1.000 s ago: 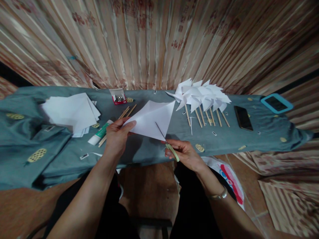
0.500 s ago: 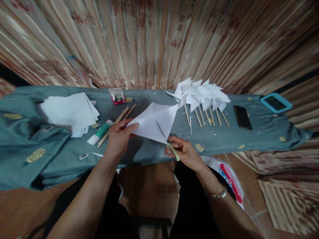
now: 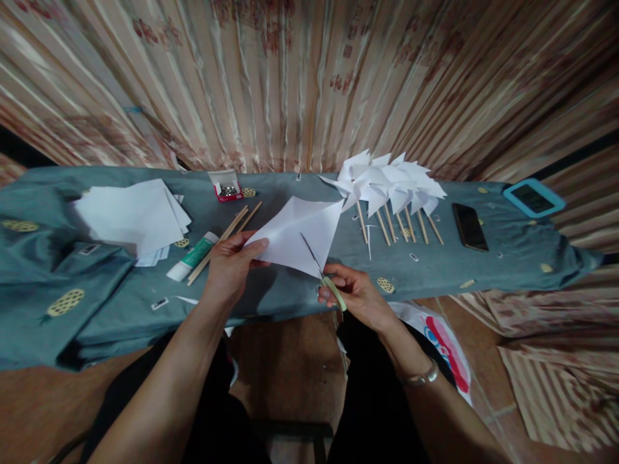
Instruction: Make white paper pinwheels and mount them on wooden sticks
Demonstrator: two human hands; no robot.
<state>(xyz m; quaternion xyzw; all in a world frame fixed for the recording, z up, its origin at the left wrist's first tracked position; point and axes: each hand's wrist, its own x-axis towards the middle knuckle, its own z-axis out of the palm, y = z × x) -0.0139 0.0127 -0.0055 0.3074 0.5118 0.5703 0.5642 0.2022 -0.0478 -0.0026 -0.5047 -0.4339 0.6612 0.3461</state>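
White paper sheet (image 3: pixel 285 229) is held up above the cloth-covered counter (image 3: pixel 438 274), between both grips: off to the right of the left grip (image 3: pixel 229 263), ahead and to the left of the right grip (image 3: pixel 356 293). Left grip is clamped on the sheet's left corner, thumb on top, fingers mostly hidden underneath. Right grip is closed round the handles of the scissors (image 3: pixel 334 294). Key relation: scissors' long axis runs from the right grip forward and left, in over the sheet's near corner, tip pointing at about the middle of the paper. One blade shows on the upper face; the other is out of sight, presumably below, so can't tell how wide the blades stand. Near corner is right by the right grip, which is the closer of the two to the cutting line; left grip sits well apart from the tip, holding the opposite side. Sheet's far right corner points ahead of the right grip, toward the paper pinwheels (image 3: pixel 391 183). Just beyond and left of the left grip: wooden sticks (image 3: pixel 231 227), glue tube (image 3: pixel 192 258); farther left, loose paper stack (image 3: pixel 130 216). Small box of metal pins (image 3: pixel 227 191) lies ahead of the left grip.
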